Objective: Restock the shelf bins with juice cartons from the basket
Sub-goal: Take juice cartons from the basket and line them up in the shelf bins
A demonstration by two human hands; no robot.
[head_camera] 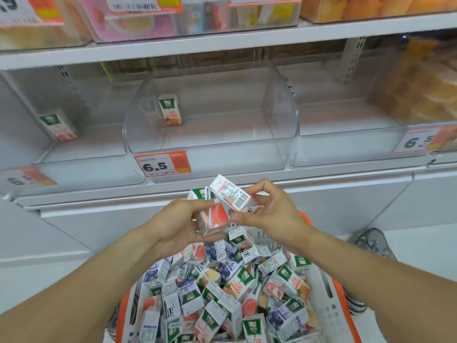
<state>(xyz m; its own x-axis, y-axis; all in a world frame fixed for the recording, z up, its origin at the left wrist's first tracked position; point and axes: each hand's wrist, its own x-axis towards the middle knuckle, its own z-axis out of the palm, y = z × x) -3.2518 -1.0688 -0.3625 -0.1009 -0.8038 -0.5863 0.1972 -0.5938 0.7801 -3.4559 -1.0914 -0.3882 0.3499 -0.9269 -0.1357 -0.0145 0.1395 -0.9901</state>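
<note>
Nearest, at 6 o'clock, the basket (329, 305), white with an orange rim, is heaped with small juice cartons (222, 300) lying every which way: peach-pink, blueberry and orange-printed packs mixed together. By the look of it almost the whole load is still waiting to go up.

Just above the heap, at the centre of the view, both hands are busy. The left hand (178, 226) has its fingers curled round a peach carton (214, 217), held roughly upright with its straw side showing. The right hand (269, 214) pinches a second carton (231, 194) between thumb and fingers, tilted so that its white label panel faces up. The two cartons touch or overlap at their corners; which one lies in front I cannot tell for sure.

Beyond them, toward 12 o'clock, the shelf carries clear plastic bins. The middle bin (279, 112), marked by a 6.5 price tag (162, 164), holds one orange juice carton (170, 109) standing upright near its back left. The left bin (81, 154), at 10 o'clock, holds one peach-coloured carton (58, 125), also upright. The right bin (351, 147), at 2 o'clock, shows no carton.

I judge the restocking barely begun: two cartons shelved, two in hand, and the bins nearly bare.
</note>
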